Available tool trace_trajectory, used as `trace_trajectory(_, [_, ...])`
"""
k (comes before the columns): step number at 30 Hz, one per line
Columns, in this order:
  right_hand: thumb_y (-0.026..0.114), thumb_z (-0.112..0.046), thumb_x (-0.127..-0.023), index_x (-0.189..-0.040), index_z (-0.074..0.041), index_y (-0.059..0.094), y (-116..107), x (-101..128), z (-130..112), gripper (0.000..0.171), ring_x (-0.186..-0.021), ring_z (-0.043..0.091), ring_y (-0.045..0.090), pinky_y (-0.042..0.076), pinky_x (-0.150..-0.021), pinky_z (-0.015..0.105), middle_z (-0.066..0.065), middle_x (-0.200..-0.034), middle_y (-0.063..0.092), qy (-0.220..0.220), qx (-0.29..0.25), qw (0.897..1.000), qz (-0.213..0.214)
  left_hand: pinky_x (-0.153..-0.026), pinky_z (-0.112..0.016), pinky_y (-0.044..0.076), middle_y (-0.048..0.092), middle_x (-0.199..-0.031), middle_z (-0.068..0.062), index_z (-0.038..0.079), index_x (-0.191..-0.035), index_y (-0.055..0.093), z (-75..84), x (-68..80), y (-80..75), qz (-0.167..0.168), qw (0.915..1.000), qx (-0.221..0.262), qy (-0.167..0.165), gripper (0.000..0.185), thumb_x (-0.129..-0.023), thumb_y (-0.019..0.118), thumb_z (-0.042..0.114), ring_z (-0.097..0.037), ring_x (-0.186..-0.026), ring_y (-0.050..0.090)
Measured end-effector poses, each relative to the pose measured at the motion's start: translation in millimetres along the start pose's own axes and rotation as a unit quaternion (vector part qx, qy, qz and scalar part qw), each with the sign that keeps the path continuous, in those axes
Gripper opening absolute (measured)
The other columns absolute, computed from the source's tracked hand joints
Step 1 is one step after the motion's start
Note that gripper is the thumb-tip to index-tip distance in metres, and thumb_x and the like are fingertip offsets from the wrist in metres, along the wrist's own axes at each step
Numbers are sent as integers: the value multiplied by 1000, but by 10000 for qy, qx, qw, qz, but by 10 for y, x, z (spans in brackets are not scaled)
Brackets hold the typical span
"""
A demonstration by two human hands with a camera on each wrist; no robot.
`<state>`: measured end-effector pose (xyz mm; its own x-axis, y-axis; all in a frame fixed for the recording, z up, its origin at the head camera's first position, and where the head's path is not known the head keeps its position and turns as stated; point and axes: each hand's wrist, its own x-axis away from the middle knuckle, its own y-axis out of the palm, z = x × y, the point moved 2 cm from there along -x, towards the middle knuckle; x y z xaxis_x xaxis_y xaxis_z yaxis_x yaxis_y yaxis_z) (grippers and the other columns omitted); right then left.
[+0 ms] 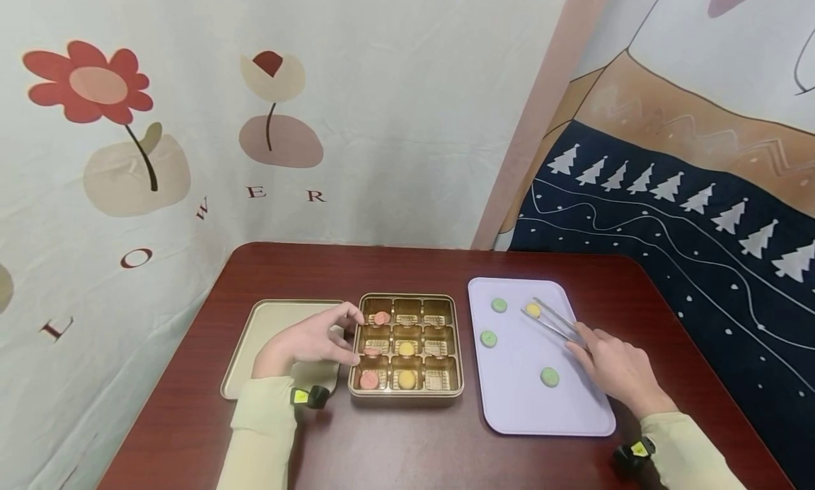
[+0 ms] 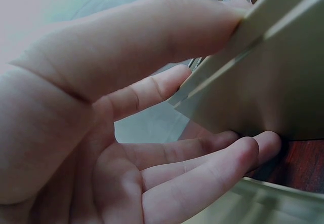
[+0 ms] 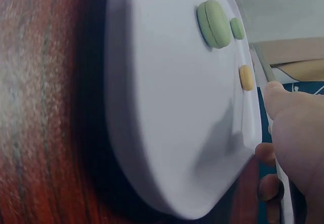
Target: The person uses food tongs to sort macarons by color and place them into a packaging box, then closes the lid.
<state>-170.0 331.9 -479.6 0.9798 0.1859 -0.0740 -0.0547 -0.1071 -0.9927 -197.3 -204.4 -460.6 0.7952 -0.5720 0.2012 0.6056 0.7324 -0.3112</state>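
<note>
My left hand touches the left side of a gold tin divided into compartments, thumb and index finger on its rim. In the left wrist view, the other fingers of that hand stretch out along the tin's side wall. Pink macarons sit in the tin's left column and yellow macarons in two middle compartments. My right hand holds metal tweezers. Their tips stand on either side of a yellow macaron on a lilac tray; whether they touch it I cannot tell.
Several green macarons lie spread over the lilac tray. The tin's pale gold lid lies left of the tin, partly under my left hand. All stands on a dark red-brown table, with printed curtains behind.
</note>
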Motion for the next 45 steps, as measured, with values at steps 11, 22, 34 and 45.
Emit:
trace_trajectory(11, [66, -45, -102, -148, 1, 53, -1, -18, 21, 66, -76, 24, 60, 60, -65, 48, 26, -117, 70, 197, -23, 9996, -220, -80, -41, 63, 48, -131, -30, 4, -127, 46, -9, -5, 3, 11, 10000, 58, 5, 59, -84, 86, 2, -30, -94, 75])
trace_trajectory(22, [66, -44, -102, -145, 0, 56, 12, -38, 10, 62, -77, 25, 60, 60, -66, 49, 26, -115, 70, 176, 51, 9993, -316, -81, -41, 63, 48, -133, -30, 3, -127, 45, 9, -2, 5, -6, 10000, 43, 24, 58, -84, 85, 1, -32, -96, 74])
trace_trajectory(34, [66, -38, -103, -143, 1, 59, 9, -43, -13, 56, -84, 31, 66, 61, -73, 56, 29, -122, 70, 140, 157, 9994, -266, -81, -42, 63, 48, -132, -30, 3, -127, 45, 16, -9, 16, 0, 10000, 61, 4, 59, -83, 85, 1, -31, -96, 75])
trace_trajectory(45, [66, -39, -103, -144, 1, 59, 33, -28, -3, 57, -90, 35, 68, 61, -76, 58, 29, -125, 69, 146, 114, 9996, -232, -82, -43, 63, 47, -133, -31, 3, -127, 46, 9, 0, 5, 17, 10000, -72, 30, 59, -83, 86, 3, -33, -98, 74])
